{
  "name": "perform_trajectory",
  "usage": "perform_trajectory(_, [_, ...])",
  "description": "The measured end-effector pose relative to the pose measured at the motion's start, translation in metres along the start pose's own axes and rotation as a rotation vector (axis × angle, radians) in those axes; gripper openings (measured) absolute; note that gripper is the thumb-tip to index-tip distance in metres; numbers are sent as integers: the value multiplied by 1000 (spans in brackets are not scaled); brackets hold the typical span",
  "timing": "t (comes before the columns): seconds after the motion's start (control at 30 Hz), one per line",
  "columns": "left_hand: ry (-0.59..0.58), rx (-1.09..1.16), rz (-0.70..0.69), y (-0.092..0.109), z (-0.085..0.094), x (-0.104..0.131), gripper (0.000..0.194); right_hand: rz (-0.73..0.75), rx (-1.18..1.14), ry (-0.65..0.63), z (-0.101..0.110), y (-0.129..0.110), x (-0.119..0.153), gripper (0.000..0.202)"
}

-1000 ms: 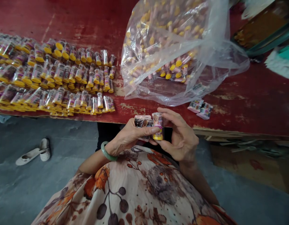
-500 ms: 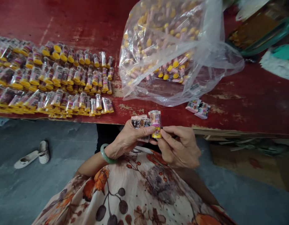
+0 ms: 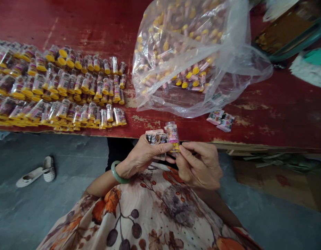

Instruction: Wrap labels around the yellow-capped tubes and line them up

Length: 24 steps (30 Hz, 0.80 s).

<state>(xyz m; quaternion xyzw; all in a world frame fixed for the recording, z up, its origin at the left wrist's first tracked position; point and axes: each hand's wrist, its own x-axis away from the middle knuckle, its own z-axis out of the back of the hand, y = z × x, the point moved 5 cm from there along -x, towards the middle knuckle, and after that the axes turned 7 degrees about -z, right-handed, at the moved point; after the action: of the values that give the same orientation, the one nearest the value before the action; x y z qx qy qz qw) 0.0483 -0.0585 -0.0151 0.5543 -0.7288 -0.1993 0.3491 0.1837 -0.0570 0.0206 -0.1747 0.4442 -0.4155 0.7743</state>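
My left hand (image 3: 143, 154), with a green bangle at the wrist, holds a stack of printed cards (image 3: 156, 138). Its thumb also presses on a small clear tube (image 3: 172, 136) with a pink and yellow label, which stands nearly upright beside the stack. My right hand (image 3: 200, 165) is pinched at the lower right edge of the tube; whatever lies between its fingertips is too small to make out. Both hands are in front of the table edge, above my lap.
Rows of yellow-capped tubes (image 3: 64, 81) are piled on the red table (image 3: 103, 21) at left. A clear bag (image 3: 155, 100) of tubes lies at centre back. Two card stacks (image 3: 225, 122) sit right of it. A green-rimmed container (image 3: 293, 48) is at the far right.
The tube between my hands has turned slightly, and more of its printed label faces up. My right hand has shifted a little downward.
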Motion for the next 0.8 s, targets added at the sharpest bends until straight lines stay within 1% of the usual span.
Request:
perform_trajectory(0.03, [1, -5, 2, 0, 0, 0, 29, 62, 27, 82, 3, -5, -1, 62])
perform_trajectory(0.07, [2, -12, 6, 0, 0, 0, 29, 109, 41, 133, 4, -9, -2, 60])
perform_trajectory(0.1, [0, -22, 11, 1, 0, 1, 30, 135, 52, 167, 5, -12, -3, 58])
perform_trajectory(0.13, [-4, -32, 13, 1, 0, 1, 31, 131, 36, 167, 3, -13, -5, 57])
perform_trajectory(0.23, [-19, -71, -8, 6, 0, 2, 32, 59, -56, 117, -1, -8, -13, 60])
perform_trajectory(0.33, [-48, -111, -14, 9, -1, 3, 31, -23, -152, -24, -5, 0, -19, 71])
perform_trajectory(0.4, [-67, -125, 4, 9, -1, 4, 29, -64, -196, -128, -7, 3, -21, 72])
perform_trajectory(0.47, [-70, -120, 14, 8, -1, 4, 28, -80, -209, -176, -7, 4, -21, 70])
perform_trajectory(0.6, [-55, -101, 26, 6, 0, 4, 28, -78, -214, -149, -6, 4, -20, 69])
perform_trajectory(0.8, [-66, -92, 30, 6, 1, 3, 29, -61, -239, -138, -8, 4, -19, 71])
